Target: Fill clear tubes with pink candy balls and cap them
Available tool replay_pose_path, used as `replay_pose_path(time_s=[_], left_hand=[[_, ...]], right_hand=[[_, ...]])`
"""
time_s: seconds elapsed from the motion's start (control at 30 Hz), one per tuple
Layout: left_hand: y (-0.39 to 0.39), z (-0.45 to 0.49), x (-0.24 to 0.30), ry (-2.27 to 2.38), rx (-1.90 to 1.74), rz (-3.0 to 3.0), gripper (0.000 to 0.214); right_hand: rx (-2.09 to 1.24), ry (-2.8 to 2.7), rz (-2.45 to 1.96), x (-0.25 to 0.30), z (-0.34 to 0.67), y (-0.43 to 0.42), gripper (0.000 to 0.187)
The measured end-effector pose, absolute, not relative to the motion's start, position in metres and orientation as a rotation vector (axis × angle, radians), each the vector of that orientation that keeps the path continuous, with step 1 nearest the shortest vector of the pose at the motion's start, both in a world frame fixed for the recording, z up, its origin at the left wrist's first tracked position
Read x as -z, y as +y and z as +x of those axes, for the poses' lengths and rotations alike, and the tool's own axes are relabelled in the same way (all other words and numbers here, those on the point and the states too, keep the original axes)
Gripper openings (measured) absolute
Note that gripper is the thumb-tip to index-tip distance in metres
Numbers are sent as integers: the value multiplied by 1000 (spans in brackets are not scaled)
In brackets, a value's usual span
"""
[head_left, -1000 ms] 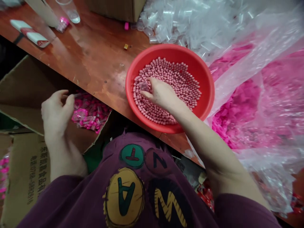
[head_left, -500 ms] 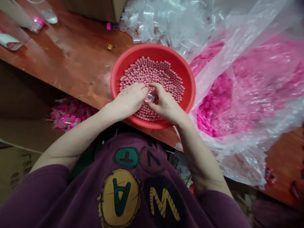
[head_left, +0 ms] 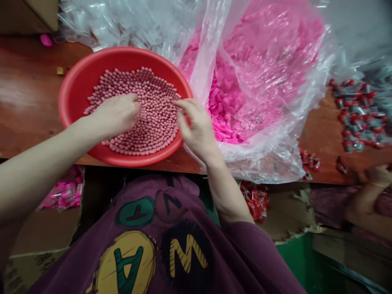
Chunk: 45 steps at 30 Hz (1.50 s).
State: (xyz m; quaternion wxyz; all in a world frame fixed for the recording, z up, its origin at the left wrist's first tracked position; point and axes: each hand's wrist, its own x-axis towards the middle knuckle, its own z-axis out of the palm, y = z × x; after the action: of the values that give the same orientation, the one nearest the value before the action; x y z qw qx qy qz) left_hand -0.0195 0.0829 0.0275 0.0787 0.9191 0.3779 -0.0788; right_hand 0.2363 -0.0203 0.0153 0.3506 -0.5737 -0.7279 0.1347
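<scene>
Here, small round pink beads (head_left: 153,126) lie in a smooth red basin (head_left: 75,81) on the wooden bench (head_left: 27,102) — the left hand (head_left: 121,114) curls over them, its hold hidden — while the right hand (head_left: 197,128), at the basin's edge, parts empty fingers.

Smooth plastic basin (head_left: 119,58), matt beads (head_left: 156,118), glossy crinkled plastic bag (head_left: 269,157), faintly shiny wooden tabletop (head_left: 27,98)

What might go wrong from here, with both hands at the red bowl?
Spillage: the red bowl appears to reach the front edge of the table, so a knock might tip pink beads over.

Snagging: the right hand is over the bowl's rim, close to the plastic bag; catching the film could scatter its pink pieces.
</scene>
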Motion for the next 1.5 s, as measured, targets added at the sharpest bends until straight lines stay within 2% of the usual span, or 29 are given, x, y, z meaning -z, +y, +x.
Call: replay_pose_path(time_s=[0.1, 0.17, 0.33, 0.5, 0.6, 0.7, 0.87, 0.93, 1.1, 1.27, 1.5], left_hand=[[93, -11, -17, 1084, 541, 2815, 33], [93, 6, -6, 1009, 502, 2770, 27], [83, 58, 14, 873, 153, 2513, 17], [72, 68, 5, 835, -357, 1813, 12], [63, 53, -13, 766, -516, 1470, 11], [50, 35, -30, 774, -560, 1152, 11], [25, 7, -39, 762, -686, 784, 8], [17, -1, -37, 741, -742, 715, 7], [4, -7, -30, 739, -890, 529, 13], [1, -6, -26, 765, -939, 452, 15], [2, -7, -27, 779, -946, 445, 21]], right_hand=[[-226, -1650, -1739, -3, 311, -26, 33], [-269, -1626, -1920, 11, 352, -30, 30], [-340, -1789, -2124, 43, 374, -35, 28], [-258, -1820, -2184, 50, 368, -33, 37], [-266, -1864, -2148, 55, 378, -31, 39], [-286, -1861, -2064, 58, 387, -27, 32], [-96, -1506, -1829, 34, 376, -22, 22], [-166, -1367, -1712, 19, 356, -18, 22], [-631, -1320, -1241, -12, 269, -4, 40], [-827, -1539, -1071, -22, 199, 5, 30], [-759, -1700, -1091, -21, 187, -2, 14]])
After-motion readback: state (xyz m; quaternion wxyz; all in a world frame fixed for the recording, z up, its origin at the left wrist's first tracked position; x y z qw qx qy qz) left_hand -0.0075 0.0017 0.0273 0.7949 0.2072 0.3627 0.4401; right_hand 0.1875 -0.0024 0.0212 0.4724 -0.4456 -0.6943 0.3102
